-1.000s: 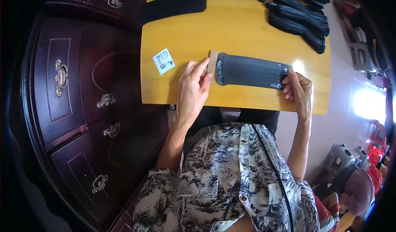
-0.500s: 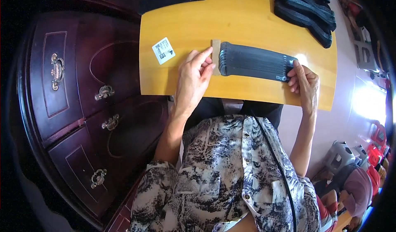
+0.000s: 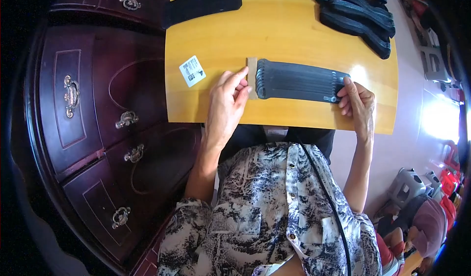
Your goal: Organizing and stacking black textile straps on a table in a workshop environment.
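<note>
On the yellow table lies a flat pack of dark, glossy overlapping strips (image 3: pixel 297 81), with curved ends toward the left and a small pale print near the right corner. Against its left end stands a narrow brown cardboard strip (image 3: pixel 251 78). My left hand (image 3: pixel 226 100) pinches that cardboard between thumb and fingers. At the opposite end, my right hand (image 3: pixel 357 100) grips the pack's right edge, thumb on top and fingers curled under. What exactly the dark strips are, I cannot make out.
A white printed label (image 3: pixel 192 71) lies left of my left hand. A flat black piece (image 3: pixel 203 5) rests at the table's far left, and several dark curved bundles (image 3: pixel 355 18) at the far right. Dark wooden drawers (image 3: pixel 73 99) flank the table; people sit at lower right.
The table and the things on it sit slightly lower in the picture, as the view has shifted. Both hands keep their grips, and the pack with its cardboard looks the same.
</note>
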Tool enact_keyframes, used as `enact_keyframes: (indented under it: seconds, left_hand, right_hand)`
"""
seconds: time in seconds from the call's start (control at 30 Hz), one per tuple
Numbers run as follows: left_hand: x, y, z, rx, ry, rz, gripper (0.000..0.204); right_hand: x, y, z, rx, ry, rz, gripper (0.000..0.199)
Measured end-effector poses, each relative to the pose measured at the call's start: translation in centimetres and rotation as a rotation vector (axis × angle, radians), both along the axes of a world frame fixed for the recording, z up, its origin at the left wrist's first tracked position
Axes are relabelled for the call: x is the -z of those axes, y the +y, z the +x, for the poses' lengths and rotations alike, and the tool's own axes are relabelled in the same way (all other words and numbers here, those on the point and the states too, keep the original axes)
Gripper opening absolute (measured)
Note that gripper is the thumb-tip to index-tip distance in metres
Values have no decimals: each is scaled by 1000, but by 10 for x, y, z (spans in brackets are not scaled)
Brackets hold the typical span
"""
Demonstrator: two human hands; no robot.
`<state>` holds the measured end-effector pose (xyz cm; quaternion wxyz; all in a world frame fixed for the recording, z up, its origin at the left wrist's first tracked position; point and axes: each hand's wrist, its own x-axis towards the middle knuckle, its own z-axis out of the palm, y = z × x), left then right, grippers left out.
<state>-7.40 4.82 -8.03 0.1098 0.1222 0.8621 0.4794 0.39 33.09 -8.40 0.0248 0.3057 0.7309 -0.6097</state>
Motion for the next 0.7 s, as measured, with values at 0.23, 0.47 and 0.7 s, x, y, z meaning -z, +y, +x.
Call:
enact_keyframes:
  seconds: [0.23,0.47,0.7]
  left_hand:
    - [-1,14,-10,-12,80,-44,37]
    - [5,63,-99,157,503,-205,34]
    - [20,108,-170,204,634,-234,36]
  right_hand:
    - [2,4,10,44,-17,-38,43]
    - [-9,-4,12,38,39,-52,44]
    - [-13,-9,2,30,14,-57,40]
